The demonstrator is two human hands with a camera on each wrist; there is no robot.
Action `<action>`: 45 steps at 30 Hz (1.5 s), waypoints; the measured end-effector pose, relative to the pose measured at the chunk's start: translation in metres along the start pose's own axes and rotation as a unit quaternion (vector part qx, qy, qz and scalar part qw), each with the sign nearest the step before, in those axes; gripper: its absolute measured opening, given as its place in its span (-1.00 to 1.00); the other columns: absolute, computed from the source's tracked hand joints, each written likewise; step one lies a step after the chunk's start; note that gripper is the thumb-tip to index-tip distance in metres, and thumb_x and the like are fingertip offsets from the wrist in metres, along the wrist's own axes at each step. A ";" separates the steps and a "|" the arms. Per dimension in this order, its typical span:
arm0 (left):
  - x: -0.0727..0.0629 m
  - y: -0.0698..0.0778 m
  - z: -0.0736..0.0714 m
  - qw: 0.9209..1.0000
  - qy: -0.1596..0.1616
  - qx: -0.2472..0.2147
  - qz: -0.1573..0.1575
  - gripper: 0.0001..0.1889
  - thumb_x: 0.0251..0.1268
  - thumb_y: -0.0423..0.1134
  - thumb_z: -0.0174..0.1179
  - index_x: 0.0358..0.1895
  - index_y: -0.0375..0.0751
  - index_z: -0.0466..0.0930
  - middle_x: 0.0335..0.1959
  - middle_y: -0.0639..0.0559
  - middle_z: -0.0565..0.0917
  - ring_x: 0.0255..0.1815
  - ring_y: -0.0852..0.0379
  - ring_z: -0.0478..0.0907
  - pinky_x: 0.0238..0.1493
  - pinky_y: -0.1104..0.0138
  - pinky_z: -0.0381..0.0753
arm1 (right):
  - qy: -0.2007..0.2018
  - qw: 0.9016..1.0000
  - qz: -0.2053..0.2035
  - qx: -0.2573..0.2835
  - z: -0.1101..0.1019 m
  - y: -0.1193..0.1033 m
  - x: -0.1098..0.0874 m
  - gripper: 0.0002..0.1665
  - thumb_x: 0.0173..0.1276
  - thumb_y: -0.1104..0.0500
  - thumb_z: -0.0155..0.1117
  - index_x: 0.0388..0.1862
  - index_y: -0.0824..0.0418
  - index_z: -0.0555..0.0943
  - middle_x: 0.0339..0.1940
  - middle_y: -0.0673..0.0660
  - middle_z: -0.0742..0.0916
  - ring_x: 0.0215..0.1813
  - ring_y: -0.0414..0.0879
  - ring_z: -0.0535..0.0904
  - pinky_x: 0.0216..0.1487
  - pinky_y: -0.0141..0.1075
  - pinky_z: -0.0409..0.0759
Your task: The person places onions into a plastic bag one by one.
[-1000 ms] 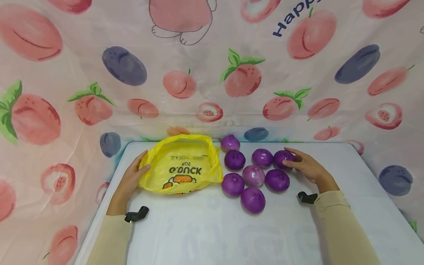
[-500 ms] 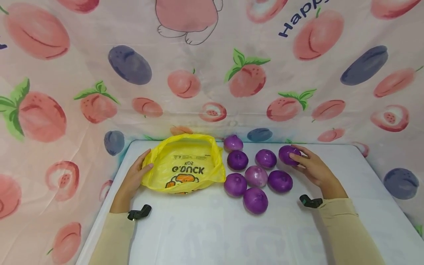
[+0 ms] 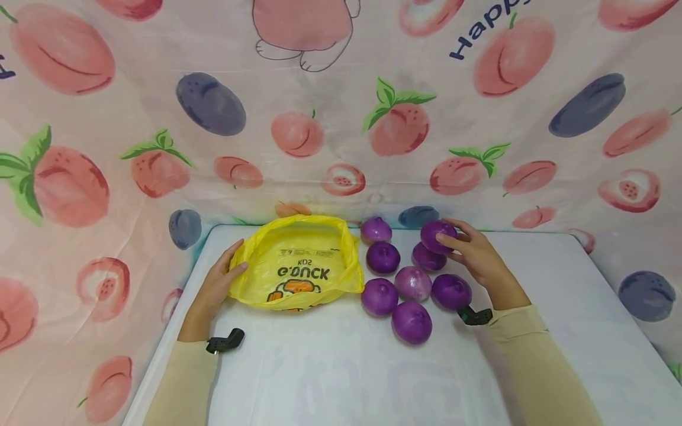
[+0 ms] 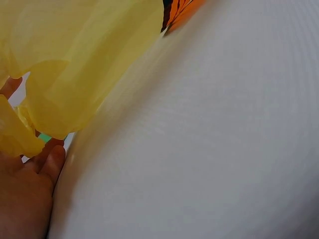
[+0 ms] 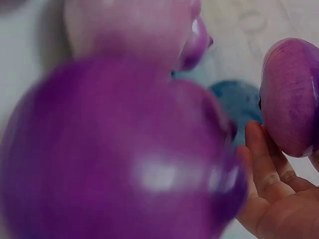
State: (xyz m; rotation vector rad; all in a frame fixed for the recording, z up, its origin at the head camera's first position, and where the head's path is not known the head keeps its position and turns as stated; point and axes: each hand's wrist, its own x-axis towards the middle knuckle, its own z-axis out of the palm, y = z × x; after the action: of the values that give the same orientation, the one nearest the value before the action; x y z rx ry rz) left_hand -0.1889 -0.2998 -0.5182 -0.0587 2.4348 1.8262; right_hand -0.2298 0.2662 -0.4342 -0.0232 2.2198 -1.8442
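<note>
A yellow plastic bag with printed letters and an orange duck picture lies on the table with its mouth spread open. My left hand holds the bag's left edge, thumb over the rim; in the left wrist view the bag partly hides the fingers. My right hand grips a purple onion between thumb and fingers. That onion is raised off the table, partly in front of another onion. Between the bag and my right hand several more purple onions lie grouped, among them a paler one.
The white table ends at a fruit-printed cloth backdrop. One onion sits close to the table's back edge. Near my right wrist, the front onion lies closest to me.
My right hand has lifted the rightmost onion off the table and carried it leftward over its neighbour. The left hand stays at the bag's edge. The head view has shifted slightly.
</note>
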 end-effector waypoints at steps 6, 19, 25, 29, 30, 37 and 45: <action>0.001 0.000 0.001 1.000 -0.001 -0.006 -0.008 -0.31 0.56 -0.11 0.10 0.65 0.18 0.06 0.71 0.03 -0.02 0.72 -0.09 -0.16 0.67 -0.11 -0.12 | -0.014 1.000 -0.008 0.014 0.020 -0.012 0.006 -0.18 0.52 0.02 0.27 0.64 0.11 0.18 0.38 0.22 0.41 0.15 -0.28 0.58 0.09 -0.47 0.63; -0.003 0.000 0.001 1.000 0.000 0.003 -0.008 -0.29 0.56 -0.07 0.11 0.66 0.18 0.04 0.71 0.06 0.00 0.72 -0.08 -0.15 0.67 -0.12 -0.11 | -0.033 0.999 -0.010 0.016 0.055 -0.030 0.016 -0.17 0.46 -0.02 0.34 0.61 0.04 0.25 0.43 0.27 0.43 0.25 -0.09 0.56 0.39 -0.01 0.54; -0.003 0.000 0.002 1.000 -0.002 0.000 -0.011 -0.29 0.56 -0.08 0.10 0.66 0.20 0.02 0.71 0.08 -0.02 0.72 -0.08 -0.17 0.66 -0.15 -0.15 | -0.037 0.999 -0.019 0.006 0.070 -0.039 0.023 -0.15 0.40 -0.05 0.40 0.59 0.03 0.30 0.44 0.29 0.45 0.41 0.14 0.47 0.43 0.14 0.48; -0.002 0.001 0.002 1.000 -0.002 -0.002 -0.010 -0.28 0.56 -0.07 0.11 0.66 0.19 0.02 0.71 0.07 -0.01 0.72 -0.08 -0.17 0.66 -0.14 -0.14 | -0.041 0.999 -0.021 0.004 0.083 -0.046 0.027 -0.15 0.37 -0.06 0.42 0.58 -0.01 0.32 0.41 0.30 0.48 0.39 0.17 0.48 0.40 0.15 0.50; -0.002 0.001 0.002 1.000 -0.002 -0.002 -0.010 -0.28 0.56 -0.07 0.11 0.66 0.18 0.02 0.71 0.06 -0.01 0.72 -0.09 -0.16 0.66 -0.14 -0.13 | -0.042 0.999 -0.021 0.005 0.087 -0.048 0.027 -0.15 0.37 -0.06 0.42 0.57 -0.01 0.32 0.40 0.30 0.49 0.38 0.16 0.49 0.40 0.15 0.51; -0.003 0.004 0.000 1.000 -0.001 -0.001 -0.012 -0.28 0.55 -0.03 0.12 0.66 0.20 0.03 0.71 0.07 -0.01 0.72 -0.08 -0.16 0.67 -0.13 -0.12 | -0.049 0.999 -0.021 0.008 0.114 -0.059 0.030 -0.17 0.37 -0.06 0.42 0.56 -0.04 0.34 0.39 0.25 0.56 0.26 0.06 0.59 0.37 0.10 0.55; -0.003 0.003 0.000 1.000 -0.005 -0.004 -0.007 -0.29 0.56 -0.05 0.11 0.66 0.17 0.03 0.71 0.04 -0.02 0.72 -0.08 -0.17 0.67 -0.12 -0.13 | -0.065 0.998 -0.006 0.017 0.147 -0.064 0.032 -0.13 0.36 -0.09 0.43 0.58 -0.06 0.31 0.40 0.24 0.56 0.25 0.12 0.61 0.39 0.17 0.51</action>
State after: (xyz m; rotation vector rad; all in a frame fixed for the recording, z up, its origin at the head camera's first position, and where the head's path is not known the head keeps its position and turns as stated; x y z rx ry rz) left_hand -0.1865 -0.2989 -0.5155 -0.0689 2.4146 1.8259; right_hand -0.2404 0.1062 -0.4022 -0.1465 2.1044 -1.8318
